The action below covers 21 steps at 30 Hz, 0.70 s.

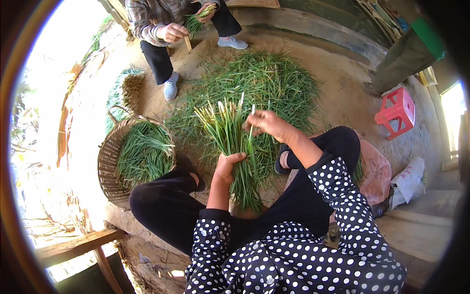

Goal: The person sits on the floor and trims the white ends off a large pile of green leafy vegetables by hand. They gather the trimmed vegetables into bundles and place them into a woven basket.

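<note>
My left hand [227, 167] is closed around a thick bunch of long green stalks [224, 132], perhaps garlic chives. Their pale root ends fan out upward and the leaves hang down between my knees. Beside the top of the bunch, my right hand [270, 123] pinches a single stalk [250, 134] near its white end. That stalk's leaf runs down to the bunch at my left thumb. Beyond both hands, a wide heap of loose green stalks [271, 77] covers the dirt floor.
A wicker basket [110, 180] of greens stands by my left knee. Across the heap, a person [154, 22] holds another bunch. Stacked bundles [125, 92] lie at left. On the right are a red plastic stool [398, 112], another person's leg [402, 60] and a white sack [407, 180].
</note>
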Tool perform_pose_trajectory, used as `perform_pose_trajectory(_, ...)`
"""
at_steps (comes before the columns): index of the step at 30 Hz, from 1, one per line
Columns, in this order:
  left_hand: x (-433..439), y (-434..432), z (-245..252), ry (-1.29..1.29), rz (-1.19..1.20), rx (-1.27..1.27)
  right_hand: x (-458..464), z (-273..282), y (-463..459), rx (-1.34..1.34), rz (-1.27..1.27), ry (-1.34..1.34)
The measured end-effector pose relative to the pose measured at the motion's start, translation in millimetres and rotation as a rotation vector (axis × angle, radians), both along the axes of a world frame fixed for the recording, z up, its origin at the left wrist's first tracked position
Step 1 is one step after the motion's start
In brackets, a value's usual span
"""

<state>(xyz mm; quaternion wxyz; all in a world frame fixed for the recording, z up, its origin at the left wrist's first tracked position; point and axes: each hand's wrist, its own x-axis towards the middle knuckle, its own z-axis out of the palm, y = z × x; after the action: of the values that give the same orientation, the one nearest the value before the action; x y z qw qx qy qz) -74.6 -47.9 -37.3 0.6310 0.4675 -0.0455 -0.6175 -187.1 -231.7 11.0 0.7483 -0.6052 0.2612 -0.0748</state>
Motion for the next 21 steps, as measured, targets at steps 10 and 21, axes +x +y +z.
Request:
perform_pose_trajectory(10, -11.1, -2.1, 4.1, -0.077, -0.145, -0.032, 6.6, 6.2, -14.6, -0.046, -0.341, 0.054)
perform_pose_trajectory(21, 22.2, 11.7, -16.3, -0.020, -0.109, 0.020, -29.6, 16.0, -69.6, -0.497, -0.836, 0.070)
